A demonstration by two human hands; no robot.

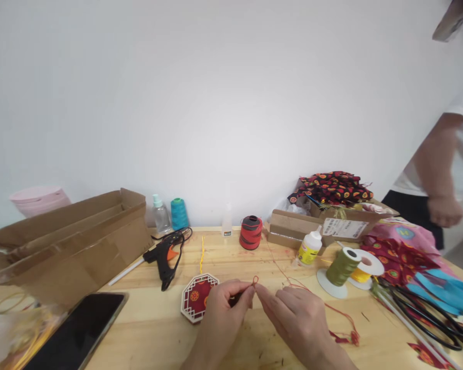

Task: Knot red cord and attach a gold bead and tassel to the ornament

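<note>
My left hand and my right hand meet over the wooden table, both pinching a thin red cord that forms a small loop between the fingertips. The cord trails right across the table to a red tassel end and back toward a red thread spool. Just left of my left hand lies an octagonal red and white ornament with a yellow cord running away from it.
A black glue gun, a dark phone, an open cardboard box, a glue bottle, green and yellow spools, scissors and patterned fabric lie around. Another person stands at the right.
</note>
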